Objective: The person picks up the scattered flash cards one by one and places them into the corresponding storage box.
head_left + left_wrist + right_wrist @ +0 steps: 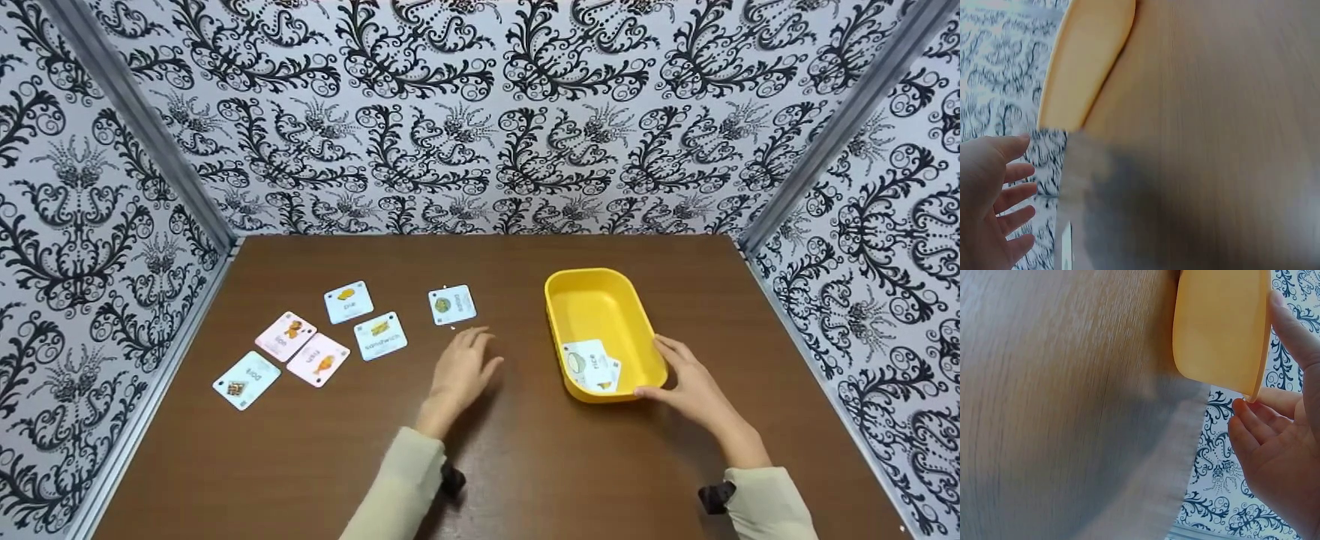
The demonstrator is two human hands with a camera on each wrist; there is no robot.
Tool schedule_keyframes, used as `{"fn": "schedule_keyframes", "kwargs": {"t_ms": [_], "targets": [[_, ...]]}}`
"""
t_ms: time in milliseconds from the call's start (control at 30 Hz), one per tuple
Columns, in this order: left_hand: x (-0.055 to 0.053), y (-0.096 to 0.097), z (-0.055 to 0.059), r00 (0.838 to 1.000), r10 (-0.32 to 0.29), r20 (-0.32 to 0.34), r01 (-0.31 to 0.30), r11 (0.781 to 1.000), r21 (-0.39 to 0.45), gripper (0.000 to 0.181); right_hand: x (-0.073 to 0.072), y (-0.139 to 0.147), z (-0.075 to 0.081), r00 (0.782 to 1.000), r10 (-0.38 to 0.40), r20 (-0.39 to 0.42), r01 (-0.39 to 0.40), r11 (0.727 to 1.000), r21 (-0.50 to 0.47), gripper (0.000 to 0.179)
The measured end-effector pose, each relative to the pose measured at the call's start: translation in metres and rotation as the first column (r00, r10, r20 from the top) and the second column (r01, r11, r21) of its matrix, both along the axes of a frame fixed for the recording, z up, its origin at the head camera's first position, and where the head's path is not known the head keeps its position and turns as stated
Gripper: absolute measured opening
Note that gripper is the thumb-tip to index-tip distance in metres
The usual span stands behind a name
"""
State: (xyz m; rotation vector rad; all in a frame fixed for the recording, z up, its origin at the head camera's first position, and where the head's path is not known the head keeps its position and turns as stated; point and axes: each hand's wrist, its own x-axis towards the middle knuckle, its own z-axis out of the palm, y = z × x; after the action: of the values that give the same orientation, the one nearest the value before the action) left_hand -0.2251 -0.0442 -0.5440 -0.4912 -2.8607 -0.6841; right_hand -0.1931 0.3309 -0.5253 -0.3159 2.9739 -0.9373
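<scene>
My left hand (462, 369) is over the table with its fingers loosely extended and nothing in them. Just beyond its fingertips lies a picture card (452, 304) with a round green drawing. My right hand (694, 382) grips the near right corner of a yellow plastic bin (596, 281), thumb at the near rim and fingers along the right side. In the right wrist view, the fingers (1249, 422) curl at the bin's rim. Inside the bin, a rice card (589, 364) overlaps another card (614, 373) at the near end.
Several picture cards lie on the left of the brown table (517, 450): a pie card (349, 302), a sandwich card (380, 336), a lion card (286, 335), a pink-edged card (319, 359) and a blue-edged card (247, 380). Patterned walls (480, 150) enclose the back and sides.
</scene>
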Motion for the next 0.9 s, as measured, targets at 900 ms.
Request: {"fn": "schedule_keyframes", "kwargs": {"t_ms": [900], "targets": [[-0.024, -0.136, -0.018, 0.938, 0.336, 0.088, -0.342, 0.938, 0.054, 0.053, -0.001, 0.001, -0.003, 1.000, 0.003, -0.007, -0.003, 1.000, -0.016, 0.096]]}}
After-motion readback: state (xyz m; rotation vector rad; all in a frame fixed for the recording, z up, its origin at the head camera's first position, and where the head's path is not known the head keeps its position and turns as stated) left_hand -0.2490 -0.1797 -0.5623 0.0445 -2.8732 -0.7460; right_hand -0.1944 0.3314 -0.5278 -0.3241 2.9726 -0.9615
